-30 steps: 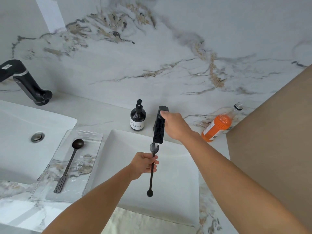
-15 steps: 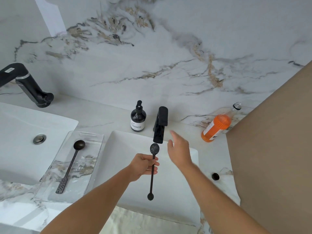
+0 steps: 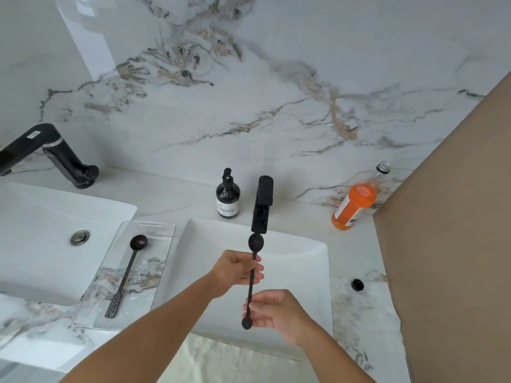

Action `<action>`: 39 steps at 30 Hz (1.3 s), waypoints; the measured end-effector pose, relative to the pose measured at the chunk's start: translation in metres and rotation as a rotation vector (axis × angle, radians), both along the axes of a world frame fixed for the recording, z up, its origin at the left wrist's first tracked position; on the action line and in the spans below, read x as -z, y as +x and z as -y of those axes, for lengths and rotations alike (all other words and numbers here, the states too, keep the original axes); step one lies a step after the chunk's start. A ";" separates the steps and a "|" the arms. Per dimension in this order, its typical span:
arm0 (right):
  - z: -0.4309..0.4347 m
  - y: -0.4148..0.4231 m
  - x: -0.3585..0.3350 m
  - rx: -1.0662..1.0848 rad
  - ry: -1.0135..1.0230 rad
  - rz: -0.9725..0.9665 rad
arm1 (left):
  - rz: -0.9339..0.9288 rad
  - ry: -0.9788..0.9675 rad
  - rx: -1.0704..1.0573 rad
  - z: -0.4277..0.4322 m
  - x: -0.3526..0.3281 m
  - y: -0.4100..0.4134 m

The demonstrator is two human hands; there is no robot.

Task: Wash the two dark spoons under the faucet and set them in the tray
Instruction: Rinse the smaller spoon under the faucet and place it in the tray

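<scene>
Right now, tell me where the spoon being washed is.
In the head view it is centre frame: the spoon is held over the right-hand sink, bowl just under the faucet.

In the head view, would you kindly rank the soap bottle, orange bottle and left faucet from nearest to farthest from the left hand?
From the left hand:
1. Soap bottle, just behind it.
2. Orange bottle, far right.
3. Left faucet, far left.

The left faucet's (image 3: 41,150) spout ran off the frame's left edge; the soap bottle's (image 3: 227,197) label was unreadable.
</scene>
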State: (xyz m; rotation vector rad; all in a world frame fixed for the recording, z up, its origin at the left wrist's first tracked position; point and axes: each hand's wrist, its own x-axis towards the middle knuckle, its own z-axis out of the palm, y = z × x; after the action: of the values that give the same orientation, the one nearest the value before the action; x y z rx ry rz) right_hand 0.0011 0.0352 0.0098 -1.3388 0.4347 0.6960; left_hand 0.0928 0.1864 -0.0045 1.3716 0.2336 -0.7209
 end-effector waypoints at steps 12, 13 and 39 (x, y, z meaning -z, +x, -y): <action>0.001 0.002 -0.006 0.061 -0.051 0.080 | 0.134 -0.071 -0.010 -0.003 -0.025 -0.012; 0.003 0.005 -0.008 0.065 -0.047 0.111 | 0.168 -0.068 0.007 -0.002 -0.031 -0.011; 0.013 0.032 -0.051 0.167 0.027 0.575 | 0.671 0.118 0.158 0.017 -0.134 -0.003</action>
State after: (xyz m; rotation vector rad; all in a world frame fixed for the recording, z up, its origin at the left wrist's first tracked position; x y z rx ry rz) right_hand 0.0333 0.0222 0.0613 -1.3885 0.0696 0.1589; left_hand 0.0898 0.1699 0.1291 1.6799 -0.3726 -0.3439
